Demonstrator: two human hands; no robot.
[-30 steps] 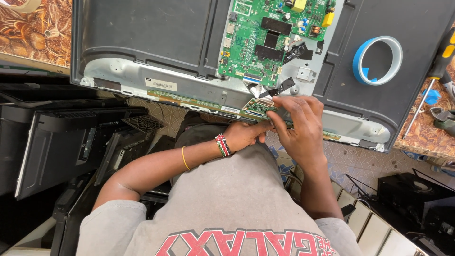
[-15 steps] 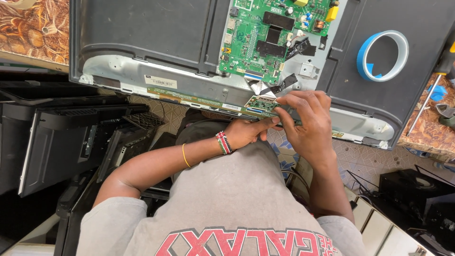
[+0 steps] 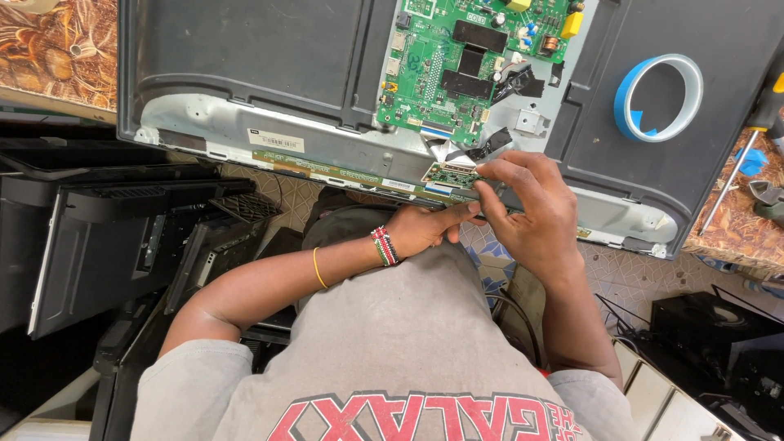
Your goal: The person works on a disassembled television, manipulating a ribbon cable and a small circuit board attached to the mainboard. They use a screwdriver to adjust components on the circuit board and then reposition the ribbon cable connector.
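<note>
Grey tee [image 3: 392, 359] — beaded wristband [image 3: 383, 246].

A blue tape roll [image 3: 658, 97] lies on the dark back panel [image 3: 245, 49], a screwdriver [image 3: 747, 163] rests at right, and what seem black casings [image 3: 98, 237] crowd the left.

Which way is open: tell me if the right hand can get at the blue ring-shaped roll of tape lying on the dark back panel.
Probably yes. The right hand pinches the small green strip board, and bare panel lies between it and the blue roll of tape.
</note>
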